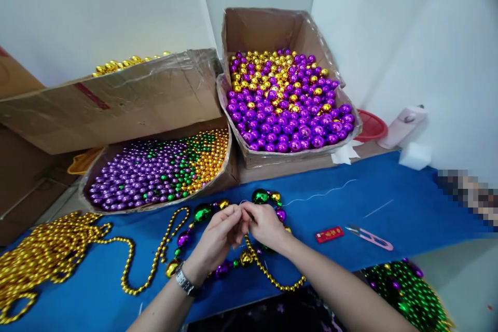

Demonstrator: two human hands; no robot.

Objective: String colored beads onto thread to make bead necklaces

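My left hand (221, 231), with a metal-band watch (184, 279) at the wrist, meets my right hand (265, 224) above the blue cloth. Both are closed, fingertips pinched together on a thin thread (243, 201), a little of which shows over the fingers. A string of small gold beads (268, 276) hangs down below my right hand. Around and under the hands lies a strand of large green, gold and purple beads, among them a green bead (203, 212) and a purple bead (184, 238). What lies inside the fingers is hidden.
Cartons of loose beads stand behind: small mixed ones (140, 171) and purple and gold ones (288, 124). Gold bead strings (46, 249) heap at the left. At the right lie pink-handled thread snips (371, 238), a red packet (329, 234) and a loose white thread (319, 196).
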